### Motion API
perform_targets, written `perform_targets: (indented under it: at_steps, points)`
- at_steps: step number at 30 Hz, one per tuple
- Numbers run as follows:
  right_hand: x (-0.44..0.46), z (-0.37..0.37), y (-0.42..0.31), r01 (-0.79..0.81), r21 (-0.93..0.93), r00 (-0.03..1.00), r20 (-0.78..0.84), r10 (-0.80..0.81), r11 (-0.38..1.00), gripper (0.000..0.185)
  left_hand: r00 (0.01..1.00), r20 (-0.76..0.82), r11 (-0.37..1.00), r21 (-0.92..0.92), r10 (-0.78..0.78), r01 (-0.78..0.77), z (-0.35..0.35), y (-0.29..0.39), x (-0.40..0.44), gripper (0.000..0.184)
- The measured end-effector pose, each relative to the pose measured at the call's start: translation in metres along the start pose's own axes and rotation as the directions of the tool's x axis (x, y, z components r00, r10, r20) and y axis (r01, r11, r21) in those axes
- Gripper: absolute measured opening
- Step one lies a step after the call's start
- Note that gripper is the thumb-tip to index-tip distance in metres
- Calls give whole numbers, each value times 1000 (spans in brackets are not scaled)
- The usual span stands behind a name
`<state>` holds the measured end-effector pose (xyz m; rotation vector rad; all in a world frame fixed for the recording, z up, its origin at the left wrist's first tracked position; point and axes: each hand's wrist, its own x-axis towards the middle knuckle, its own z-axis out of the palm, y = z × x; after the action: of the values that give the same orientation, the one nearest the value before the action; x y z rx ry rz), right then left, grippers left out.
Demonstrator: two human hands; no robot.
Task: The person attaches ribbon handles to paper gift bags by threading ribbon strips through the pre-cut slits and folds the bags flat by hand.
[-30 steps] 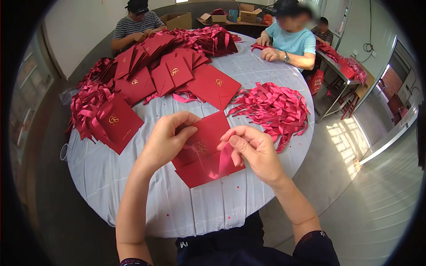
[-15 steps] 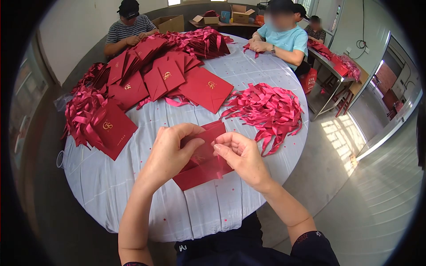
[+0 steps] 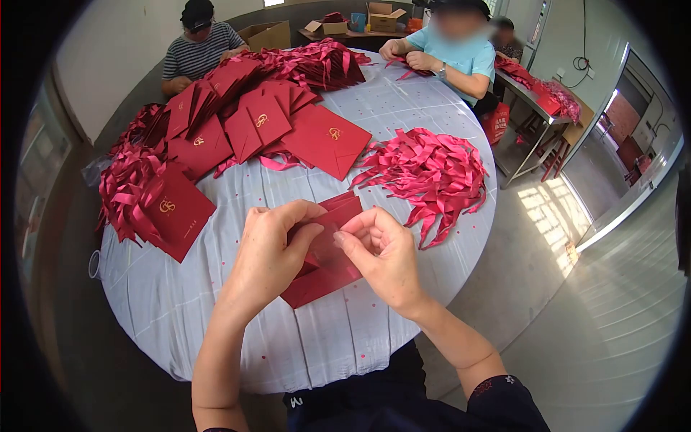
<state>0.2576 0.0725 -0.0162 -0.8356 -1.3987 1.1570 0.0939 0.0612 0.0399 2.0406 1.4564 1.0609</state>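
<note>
A red paper bag (image 3: 320,286) lies flat on the cloth-covered table in front of me, partly hidden by both hands. My left hand (image 3: 277,245) curls over its left side, thumb and forefinger bent around the upper part; the other fingertips are hidden. Over the bag's right half, my right hand (image 3: 381,255) is closed in a pinch, thumb against fingertips, close to the left thumb. A thin ribbon seems to be in that pinch, but it is blurred. Just beyond my right hand lies a heap of pink-red ribbons (image 3: 435,176).
Red bags with gold print (image 3: 335,137) and more ribbons are piled across the far left of the round table (image 3: 252,324). One person in a striped shirt (image 3: 201,50) and another in a light blue shirt (image 3: 461,57) work across from me. Cardboard boxes (image 3: 381,18) stand behind.
My right hand has moved slightly left, closer to the left thumb. The pink strand that hung below it no longer shows there. My left hand stays nearly in place.
</note>
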Motion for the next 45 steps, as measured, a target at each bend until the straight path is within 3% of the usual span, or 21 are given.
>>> perform_targets:
  at_steps: [3, 12, 17, 24, 27, 29, 30, 32, 33, 35, 36, 38, 41, 45]
  points:
    - [-1, -1, 0, 22, -20, 1000, -10, -22, 1000, 9, 998, -11, 994, 83, 65, -64, 3, -1, -1, 13]
    - [-5, -3, 1, 53, -17, 998, -45, -54, 998, 11, 995, -74, 985, 167, 60, -47, 11, 9, -8, 11]
    - [-7, -4, 6, 58, -46, 995, -75, -61, 997, 11, 976, -130, 938, 323, 176, -126, 19, 12, -12, 12]
    - [-10, 2, 0, 80, -16, 990, -118, -81, 997, 14, 936, -155, 893, 382, 317, -239, 25, 19, -18, 15]
    - [-9, -2, -9, 15, 78, 996, -85, -8, 997, 14, 933, -153, 887, 392, 325, -245, 25, 21, -19, 15]
    - [-7, -10, -15, -208, 208, 978, 39, 204, 956, 12, 937, -148, 892, 383, 316, -240, 24, 23, -20, 15]
    - [-8, -9, -11, -202, 206, 979, 38, 199, 957, 12, 935, -151, 891, 383, 321, -244, 24, 22, -20, 15]
    - [-9, -6, -2, 64, -43, 998, -25, -65, 997, 12, 932, -146, 886, 387, 330, -253, 25, 21, -20, 16]
    - [-10, -7, -2, 68, -44, 997, -27, -69, 997, 12, 931, -147, 885, 388, 334, -257, 25, 21, -20, 16]
    - [-10, -7, -13, 304, -472, 941, 11, -339, 827, 12, 928, -144, 879, 396, 344, -264, 25, 21, -20, 17]
    - [-8, -9, -18, 305, -474, 940, 13, -340, 826, 12, 928, -146, 880, 395, 344, -264, 25, 22, -21, 17]
    - [-5, -11, -26, 147, -302, 989, 39, -141, 942, 11, 924, -131, 872, 399, 359, -282, 26, 25, -23, 17]
    - [-7, -5, -19, 238, -350, 966, -13, -258, 906, 11, 921, -158, 879, 391, 355, -272, 27, 21, -21, 20]
    - [-4, -14, -26, 205, -367, 977, 24, -211, 907, 12, 927, -125, 870, 409, 353, -276, 25, 20, -24, 25]
